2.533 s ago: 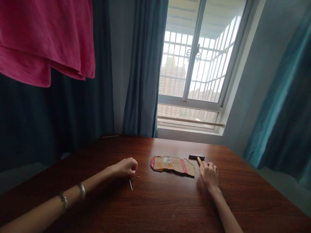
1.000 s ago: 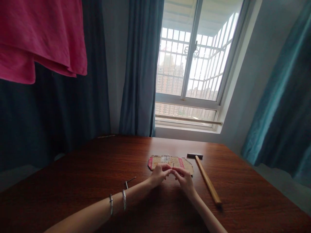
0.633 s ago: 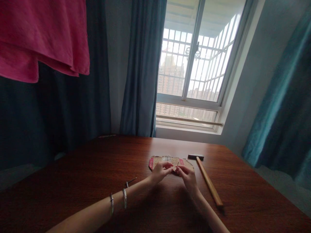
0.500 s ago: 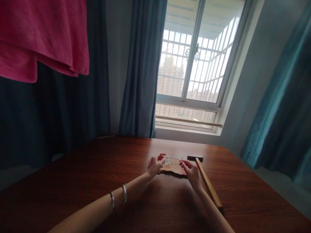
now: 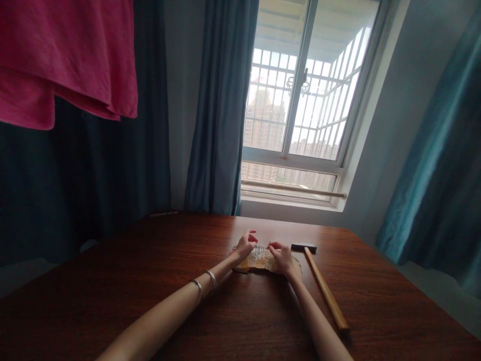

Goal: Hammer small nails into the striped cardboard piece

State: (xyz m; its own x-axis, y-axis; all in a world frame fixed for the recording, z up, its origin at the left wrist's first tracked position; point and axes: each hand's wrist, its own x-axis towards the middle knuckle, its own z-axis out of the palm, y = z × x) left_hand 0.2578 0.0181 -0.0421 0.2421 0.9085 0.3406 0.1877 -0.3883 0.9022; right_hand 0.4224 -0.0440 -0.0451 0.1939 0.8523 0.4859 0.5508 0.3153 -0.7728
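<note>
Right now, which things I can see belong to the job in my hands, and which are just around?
Part of the job:
nail at your right hand's fingertips
standing nails, close to your left hand
cardboard under them
hammer, probably, lying beside it

Just around:
pink cloth, hanging
blue curtain
window

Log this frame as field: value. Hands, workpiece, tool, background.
left hand: open, beside upright nails; nothing visibly held
right hand: fingertips together, pinching a thin nail
workpiece: patterned cardboard, partly hidden by both hands
tool: hammer, untouched on the table, right of the cardboard
background: barred window, blue curtains, pink cloth hanging upper left
</note>
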